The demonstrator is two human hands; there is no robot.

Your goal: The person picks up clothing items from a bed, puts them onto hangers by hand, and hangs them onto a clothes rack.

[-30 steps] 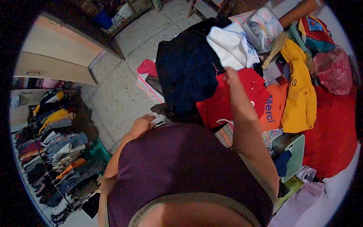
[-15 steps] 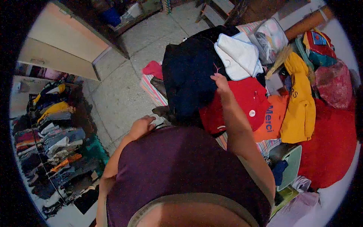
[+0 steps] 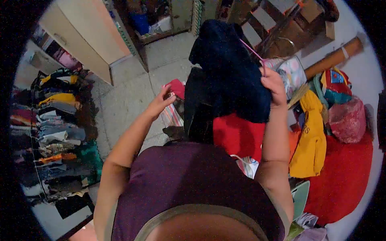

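While my right hand (image 3: 274, 85) clasps the pink hanger (image 3: 255, 53), the navy garment (image 3: 237, 76) hangs left of its fingers. My left hand (image 3: 160, 104) spreads, empty.

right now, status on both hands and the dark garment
Right hand gripping pink hanger, dark blue garment with it. Left hand open, apparently free, near pink cloth. Garment hides part of red cloth.

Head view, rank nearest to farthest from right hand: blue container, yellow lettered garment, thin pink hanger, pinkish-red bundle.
1. Thin pink hanger, in the right hand.
2. Yellow lettered garment, right side.
3. Pinkish-red bundle, far right.
4. Blue container, upper left.
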